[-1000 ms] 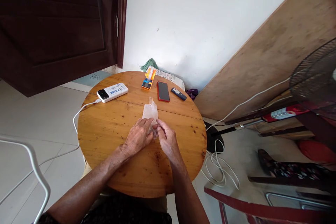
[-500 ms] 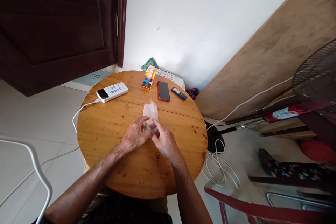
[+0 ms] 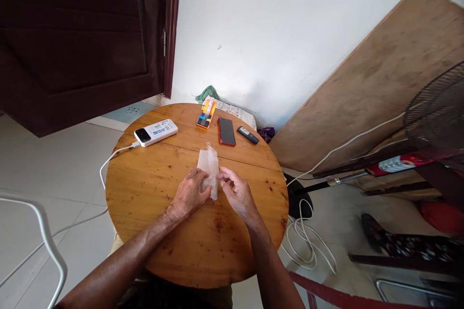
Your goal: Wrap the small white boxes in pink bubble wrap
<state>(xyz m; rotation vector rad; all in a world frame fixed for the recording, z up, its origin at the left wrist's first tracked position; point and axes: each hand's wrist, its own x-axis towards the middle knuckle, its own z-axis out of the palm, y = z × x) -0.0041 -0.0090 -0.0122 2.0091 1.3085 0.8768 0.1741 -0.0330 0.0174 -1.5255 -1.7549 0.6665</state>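
A small translucent plastic bag (image 3: 209,163) lies on the round wooden table (image 3: 155,188), stretching away from me. My left hand (image 3: 190,194) rests on its near end, thumb and fingers pinching the plastic against the tabletop. My right hand (image 3: 239,195) sits just right of the bag, fingers curled, its fingertips at the bag's right edge; whether they grip it is unclear.
At the far side of the table lie a white power bank (image 3: 155,132) with its cable (image 3: 108,159), an orange-and-blue packet (image 3: 206,114), a red-edged phone (image 3: 226,131) and a small dark device (image 3: 248,134). A fan (image 3: 435,111) and leaning board (image 3: 366,77) stand right; white cable coils (image 3: 304,241) lie on the floor.
My hands have drawn slightly apart; the right has slid off to the bag's right edge. The bag now lies flatter and more exposed between them.
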